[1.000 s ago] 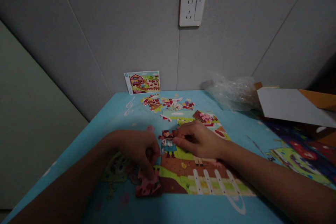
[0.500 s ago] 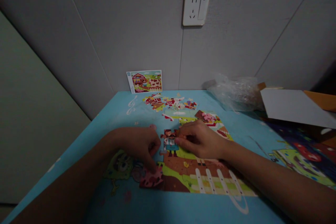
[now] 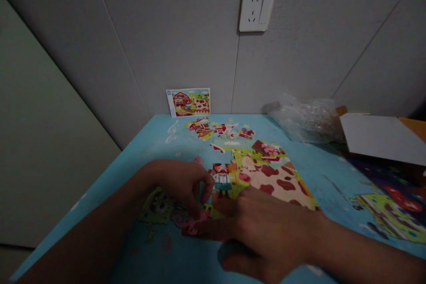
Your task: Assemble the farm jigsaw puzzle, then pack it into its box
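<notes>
On the blue patterned table cover lies a partly joined farm puzzle showing a spotted cow and a farmer figure. My left hand is bent over its left side, fingers curled, with fingertips on a pink puzzle piece at the near left corner. My right hand covers the near part of the puzzle. Its index finger reaches left to the same pink piece, and its thumb is spread apart below. A loose piece with a pig rests at the puzzle's far edge.
Loose puzzle pieces lie at the back of the table cover. A picture card leans on the wall. Crumpled clear plastic and an open box are at the right. A socket is on the wall.
My right hand has moved from beside the farmer figure toward me, down to the pink piece, uncovering the cow. My left hand stays at that piece. The view has shifted slightly.
</notes>
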The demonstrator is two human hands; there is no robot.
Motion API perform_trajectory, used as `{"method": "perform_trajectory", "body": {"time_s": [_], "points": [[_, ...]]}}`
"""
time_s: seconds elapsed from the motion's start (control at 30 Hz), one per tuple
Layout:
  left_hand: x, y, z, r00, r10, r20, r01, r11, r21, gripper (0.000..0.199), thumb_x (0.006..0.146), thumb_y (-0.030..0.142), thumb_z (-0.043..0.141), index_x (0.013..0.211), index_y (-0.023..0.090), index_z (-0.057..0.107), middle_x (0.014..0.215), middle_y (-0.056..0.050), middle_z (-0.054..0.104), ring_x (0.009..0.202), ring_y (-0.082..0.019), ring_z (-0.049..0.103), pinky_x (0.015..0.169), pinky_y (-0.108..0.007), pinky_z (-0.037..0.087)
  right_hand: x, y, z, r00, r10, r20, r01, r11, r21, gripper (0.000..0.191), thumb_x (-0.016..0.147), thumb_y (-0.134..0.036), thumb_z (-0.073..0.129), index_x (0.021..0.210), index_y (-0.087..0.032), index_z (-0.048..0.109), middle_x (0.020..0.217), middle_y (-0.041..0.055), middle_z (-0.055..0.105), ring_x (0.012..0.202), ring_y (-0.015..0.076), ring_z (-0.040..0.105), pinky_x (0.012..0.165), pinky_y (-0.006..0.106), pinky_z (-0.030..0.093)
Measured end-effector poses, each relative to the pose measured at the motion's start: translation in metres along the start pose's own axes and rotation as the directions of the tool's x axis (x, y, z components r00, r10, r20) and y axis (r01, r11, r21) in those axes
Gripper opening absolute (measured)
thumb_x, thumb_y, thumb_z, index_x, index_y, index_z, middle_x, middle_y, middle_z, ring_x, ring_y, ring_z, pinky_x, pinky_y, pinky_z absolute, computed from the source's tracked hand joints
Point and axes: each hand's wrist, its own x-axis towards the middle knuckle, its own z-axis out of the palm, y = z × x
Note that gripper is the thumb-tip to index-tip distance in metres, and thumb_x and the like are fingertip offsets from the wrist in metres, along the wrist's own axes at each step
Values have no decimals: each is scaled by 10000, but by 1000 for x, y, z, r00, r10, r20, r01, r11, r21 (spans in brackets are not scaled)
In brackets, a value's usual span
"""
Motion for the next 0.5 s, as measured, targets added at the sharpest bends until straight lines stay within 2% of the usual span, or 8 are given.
{"method": "perform_trajectory", "body": {"time_s": [0.07,0.23,0.5], "points": [[1,3,0,998,58,12,-57,997,-45,356,641,299,772,958,216,630,584,74,539,518,-93,521,453,-168,373,1,-1,2,1000,6,11,-6,1000,-18,439,818,-340,593,1243,-227,586,881,39,703,676,155,591,557,270,344],[4,4,0,988,149,39,-144,983,-114,263,686,272,753,910,198,638,529,83,493,466,-70,476,435,-150,354,1,1,3,1000,8,2,-7,999,-49,362,809,-345,590,1138,-211,657,811,30,694,667,152,589,552,267,349],[5,-1,1,992,116,55,-108,985,-137,296,658,272,779,904,204,629,529,84,504,460,-74,480,413,-149,356,1,1,6,1000,11,-27,-13,997,-73,404,802,-378,614,1187,-260,642,709,-2,642,599,137,541,535,269,304]]}}
